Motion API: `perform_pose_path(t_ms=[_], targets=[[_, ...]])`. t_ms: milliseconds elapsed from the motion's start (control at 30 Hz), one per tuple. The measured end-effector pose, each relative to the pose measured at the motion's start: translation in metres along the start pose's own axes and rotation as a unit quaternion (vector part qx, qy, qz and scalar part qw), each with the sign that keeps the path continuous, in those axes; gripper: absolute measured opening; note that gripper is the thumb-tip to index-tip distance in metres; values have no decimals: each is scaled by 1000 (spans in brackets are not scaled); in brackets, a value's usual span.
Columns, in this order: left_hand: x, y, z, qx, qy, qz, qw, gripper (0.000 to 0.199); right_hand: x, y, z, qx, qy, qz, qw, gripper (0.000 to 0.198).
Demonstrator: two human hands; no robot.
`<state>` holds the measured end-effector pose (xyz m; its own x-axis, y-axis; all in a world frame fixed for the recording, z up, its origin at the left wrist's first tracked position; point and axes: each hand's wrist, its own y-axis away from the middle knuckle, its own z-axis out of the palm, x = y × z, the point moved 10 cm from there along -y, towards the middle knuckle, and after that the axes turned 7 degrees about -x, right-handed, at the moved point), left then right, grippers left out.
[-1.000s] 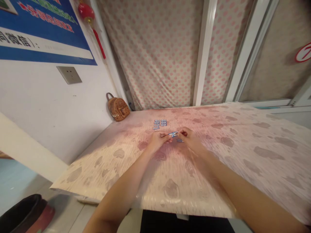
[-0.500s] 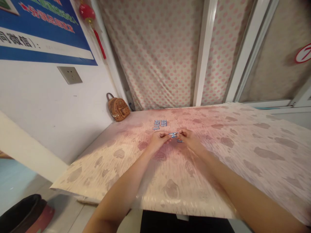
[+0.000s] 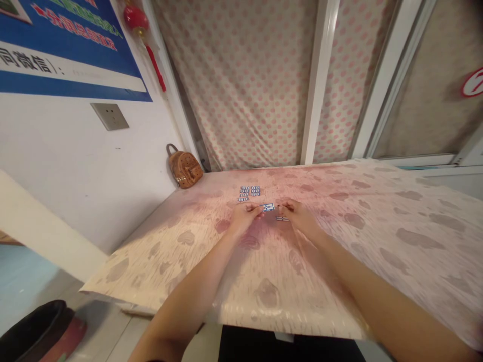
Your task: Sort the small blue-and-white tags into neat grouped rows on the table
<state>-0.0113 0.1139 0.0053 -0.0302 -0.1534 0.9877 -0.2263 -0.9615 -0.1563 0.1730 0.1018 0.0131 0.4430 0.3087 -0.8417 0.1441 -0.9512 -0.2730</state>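
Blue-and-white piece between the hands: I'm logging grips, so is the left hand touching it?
Touching. The head view shows the left hand pinching one end of the blue-and-white piece, the rest jutting toward the right hand.

Bare left hand (image 3: pixel 243 217), bare right hand (image 3: pixel 297 215), uncovered forearms (image 3: pixel 204 281), and what looks like black clothing (image 3: pixel 249 347), bottom centre!

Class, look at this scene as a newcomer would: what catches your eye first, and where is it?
At the centre, the left hand holds a small blue-and-white piece, with the right hand close beside it and similar pieces in two columns just beyond. At the upper left, a red tasselled lantern hangs beside a blue poster. A brown mini backpack sits at the far left corner of the patterned tablecloth.
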Motion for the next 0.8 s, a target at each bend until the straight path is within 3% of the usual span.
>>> perform_pose_path(t_ms=[133, 233, 367, 600, 800], targets=[[-5, -4, -6, 12, -11, 3, 1000, 9, 6, 5, -7, 7, 229, 33, 973, 5], [-5, -4, -8, 21, -14, 1, 1000, 7, 9, 8, -4, 1, 295, 35, 955, 10], [-3, -2, -8, 20, -25, -13, 999, 6, 14, 7, 1, -5, 321, 34, 946, 9], [-1, -2, -8, 20, -47, -13, 999, 10, 23, 4, 0, -13, 268, 60, 961, 14], [0, -2, -9, 17, -43, 1, 999, 11, 7, 7, -9, 11, 220, 54, 974, 11]])
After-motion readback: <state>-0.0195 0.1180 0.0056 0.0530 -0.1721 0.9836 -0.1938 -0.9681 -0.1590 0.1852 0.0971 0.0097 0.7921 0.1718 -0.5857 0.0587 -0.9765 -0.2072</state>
